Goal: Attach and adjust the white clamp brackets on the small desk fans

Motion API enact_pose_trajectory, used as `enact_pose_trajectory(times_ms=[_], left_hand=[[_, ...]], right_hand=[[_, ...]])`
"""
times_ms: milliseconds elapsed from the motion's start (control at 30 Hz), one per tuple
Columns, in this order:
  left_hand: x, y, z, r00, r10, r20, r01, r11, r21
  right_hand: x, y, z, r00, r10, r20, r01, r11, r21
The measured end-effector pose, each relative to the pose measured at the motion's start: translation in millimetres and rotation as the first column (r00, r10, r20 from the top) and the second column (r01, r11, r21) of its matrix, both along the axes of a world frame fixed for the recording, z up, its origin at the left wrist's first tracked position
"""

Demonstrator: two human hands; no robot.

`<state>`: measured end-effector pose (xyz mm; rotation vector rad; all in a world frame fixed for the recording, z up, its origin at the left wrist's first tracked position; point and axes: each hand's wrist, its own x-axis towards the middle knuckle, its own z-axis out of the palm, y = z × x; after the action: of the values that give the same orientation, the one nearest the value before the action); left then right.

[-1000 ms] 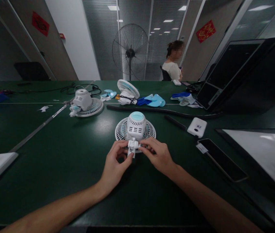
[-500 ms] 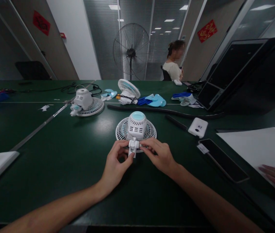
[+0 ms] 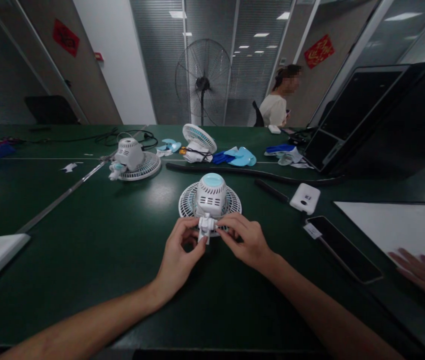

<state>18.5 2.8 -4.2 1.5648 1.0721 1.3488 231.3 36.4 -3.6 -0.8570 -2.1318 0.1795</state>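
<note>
A small white fan [image 3: 211, 196] lies grille-down on the dark green table, its round motor housing with a light-blue cap pointing up. At its near side sticks out a white clip bracket [image 3: 205, 227]. My left hand [image 3: 182, 242] pinches the bracket from the left, thumb at its lower end. From the right, the fingertips of my right hand [image 3: 246, 237] are closed on a small knob [image 3: 215, 225] at the bracket's side; the fingers partly hide it.
Another white fan [image 3: 132, 159] lies at the left, and a third [image 3: 197, 142] stands tilted at the back. Behind my fan runs a black foam tube [image 3: 242, 171]. At the right are a white power bank [image 3: 305, 198], a phone [image 3: 345, 248] and another person's hand [image 3: 420, 272] on white paper [image 3: 407, 225].
My hands and the fan stay nearly in place. The other person's hand at the right has slid left over the paper, and the seated person in back appears farther right.
</note>
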Motion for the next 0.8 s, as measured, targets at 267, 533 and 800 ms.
enact_pose_trajectory(times_ms=[267, 533, 800], left_hand=[[-0.1, -1.3, 0.9, 1.0, -0.023, -0.002, 0.023, 1.0, -0.01], [-1.0, -1.6, 2.4, 1.0, -0.012, 0.007, 0.012, 1.0, 0.0], [-0.6, 0.8, -0.9, 0.999, -0.018, 0.046, 0.019, 1.0, -0.023]], right_hand=[[-3.8, 2.6, 4.1, 0.998, -0.063, 0.019, 0.061, 0.996, 0.062], [2.1, 4.2, 4.1, 0.996, -0.008, 0.092, 0.008, 1.0, 0.01], [-5.1, 3.5, -0.6, 0.998, -0.047, -0.047, 0.041, 0.991, -0.125]])
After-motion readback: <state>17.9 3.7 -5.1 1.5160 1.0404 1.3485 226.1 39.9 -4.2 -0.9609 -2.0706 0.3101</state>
